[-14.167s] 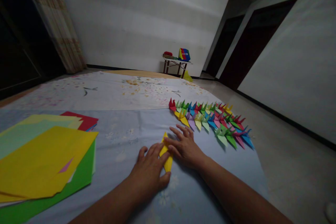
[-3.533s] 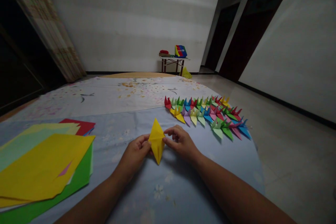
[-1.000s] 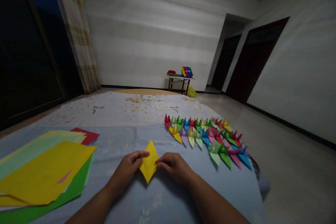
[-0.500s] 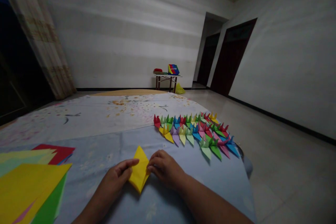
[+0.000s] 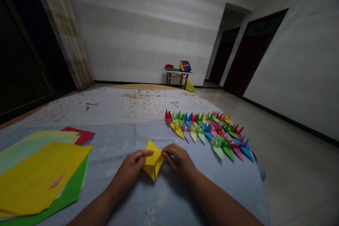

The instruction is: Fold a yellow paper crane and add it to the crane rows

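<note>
Flared open at the near end since the last frame: yellow diamond-shaped folded paper (image 5: pixel 155 159), far tip aimed forward, long axis roughly fore-and-aft. Over pale-blue floral cloth (image 5: pixel 169 187), between coloured paper sheets (image 5: pixel 39 176) and multicoloured paper cranes (image 5: pixel 194 134). Pinched from both sides by left hand (image 5: pixel 134 166) and right hand (image 5: pixel 181 161), fingers narrow.

One head-worn view, close above the table (image 5: pixel 111 144), forward and down toward the far wall (image 5: pixel 148 35)
</note>
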